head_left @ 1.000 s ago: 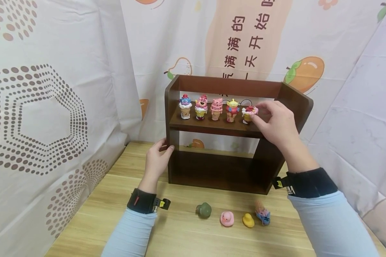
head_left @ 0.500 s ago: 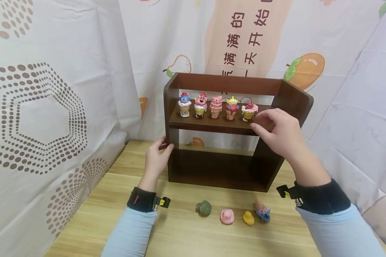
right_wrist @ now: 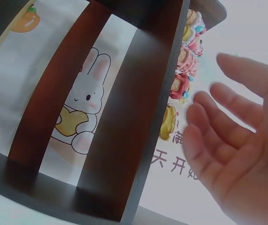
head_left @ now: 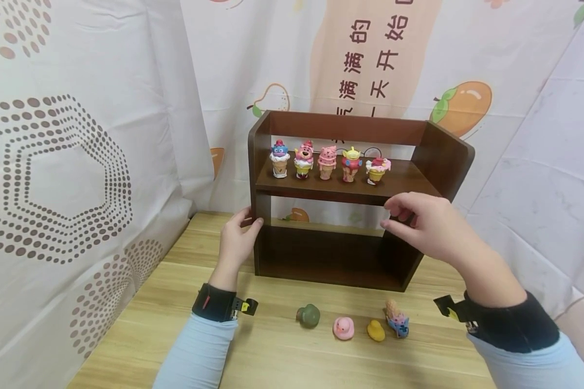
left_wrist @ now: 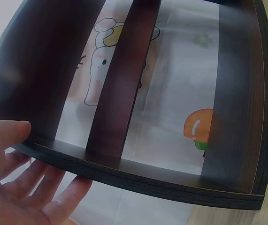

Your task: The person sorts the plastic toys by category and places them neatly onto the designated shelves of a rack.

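A dark brown two-tier shelf [head_left: 340, 192] stands on the table. My left hand [head_left: 238, 240] grips the edge of its left side panel, the thumb [left_wrist: 11, 131] on the inner side and the fingers outside. On the upper tier several ice-cream-cone figurines stand upright in a row: blue-headed [head_left: 279, 159], pink bear [head_left: 304, 160], pink cat-like [head_left: 327, 162], yellow-topped red [head_left: 351, 165] and, rightmost, a pink-and-white one with a red top [head_left: 377, 170]. My right hand [head_left: 425, 221], holding nothing, hovers before the shelf's right side with fingers loosely bent, below and right of that last figurine.
On the table before the shelf lie a green toy [head_left: 309, 315], a pink duck [head_left: 343, 328], a yellow duck [head_left: 376, 330] and a cone figurine [head_left: 397, 320] on its side. Patterned curtains [head_left: 521, 156] hang behind and beside the table.
My right hand has let go of the rightmost cone figurine, leaving it standing on the upper tier, and has drawn back down and to the right. The left hand keeps its place.
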